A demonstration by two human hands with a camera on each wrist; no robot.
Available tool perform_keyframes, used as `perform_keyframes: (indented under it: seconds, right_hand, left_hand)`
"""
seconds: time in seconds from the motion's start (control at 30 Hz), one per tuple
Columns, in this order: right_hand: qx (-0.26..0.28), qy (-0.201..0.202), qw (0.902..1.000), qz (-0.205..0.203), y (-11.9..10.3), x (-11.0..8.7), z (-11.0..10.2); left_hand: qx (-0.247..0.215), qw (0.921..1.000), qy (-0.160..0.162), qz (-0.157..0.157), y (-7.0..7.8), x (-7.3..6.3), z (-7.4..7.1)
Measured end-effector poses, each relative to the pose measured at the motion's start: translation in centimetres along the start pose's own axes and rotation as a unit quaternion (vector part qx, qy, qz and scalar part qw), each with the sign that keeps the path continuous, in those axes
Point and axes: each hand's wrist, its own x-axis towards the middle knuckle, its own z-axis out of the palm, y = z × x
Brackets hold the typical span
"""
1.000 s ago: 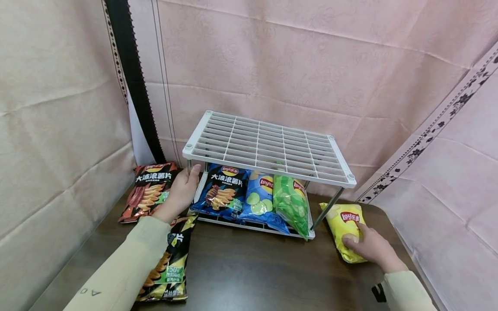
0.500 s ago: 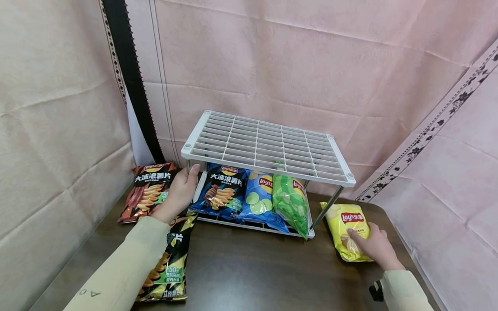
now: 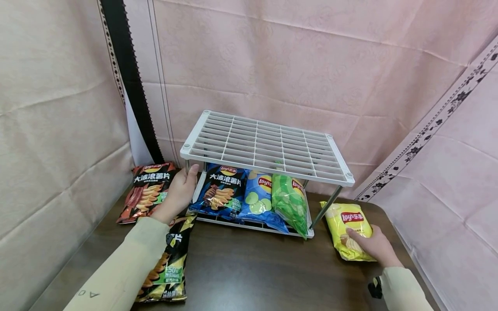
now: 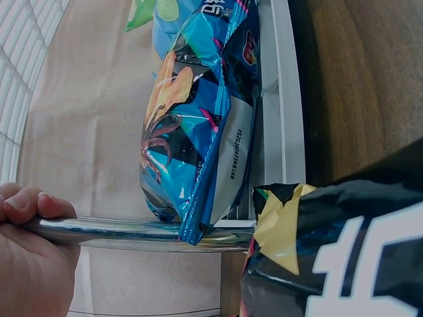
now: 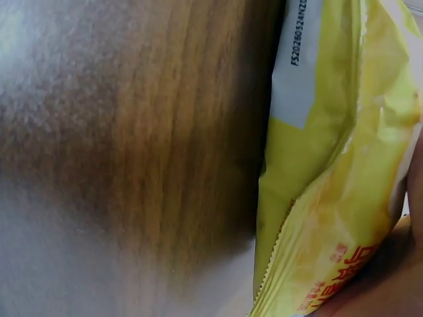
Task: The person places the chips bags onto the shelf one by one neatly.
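My left hand [image 3: 180,188] grips the front-left metal post [image 4: 139,230] of a white two-tier rack [image 3: 268,144], its fingers curled round it. On the lower shelf lean a dark blue chip bag [image 3: 221,190], a light blue chip bag [image 3: 258,201] and a green chip bag [image 3: 289,201]. At the right, my right hand [image 3: 376,247] holds the near right part of a yellow chip bag [image 3: 348,233], thumb on its front; the other fingers are mostly hidden. The right wrist view shows this bag's crimped edge close up, beside the tabletop.
A red chip bag [image 3: 145,194] leans at the left, behind my left forearm. Partly under that sleeve lies a black and gold chip bag [image 3: 171,268]. The brown table [image 3: 249,268] is enclosed by pink cloth [image 3: 295,65] at the back and sides.
My right hand has shifted toward the lower right edge of the yellow chip bag, uncovering more of its logo. The bag has turned slightly. My left hand stays on the post.
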Motion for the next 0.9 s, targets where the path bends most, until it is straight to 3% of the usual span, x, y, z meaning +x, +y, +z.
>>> perform_keyframes:
  seconds: [0.07,0.3,0.4,0.5,0.73,0.9]
  right_hand:
    - [0.005,-0.008,1.0000,0.001,0.1,0.1,-0.1]
    - [0.025,-0.025,0.9994,0.002,0.3,0.2,-0.2]
    - [0.019,-0.024,0.9995,0.008,0.0,0.2,-0.1]
    - [0.004,-0.019,0.9998,0.011,-0.4,0.1,-0.2]
    - [-0.003,-0.006,0.9996,0.028,-1.1,0.0,0.2]
    - [-0.007,0.003,0.9996,0.027,-0.6,0.1,0.4]
  left_hand:
    - [-0.002,1.0000,-0.002,0.001,0.2,-0.1,0.0]
    - [0.002,0.9998,-0.015,0.009,3.9,-1.4,-0.6]
    - [0.002,0.9998,-0.016,0.009,4.2,-1.4,-0.7]
    - [0.001,0.9998,-0.016,0.012,4.0,-1.3,-0.7]
    - [0.007,1.0000,0.001,0.007,0.2,-0.1,-0.2]
    - [0.005,1.0000,0.000,0.004,-0.1,0.0,-0.1]
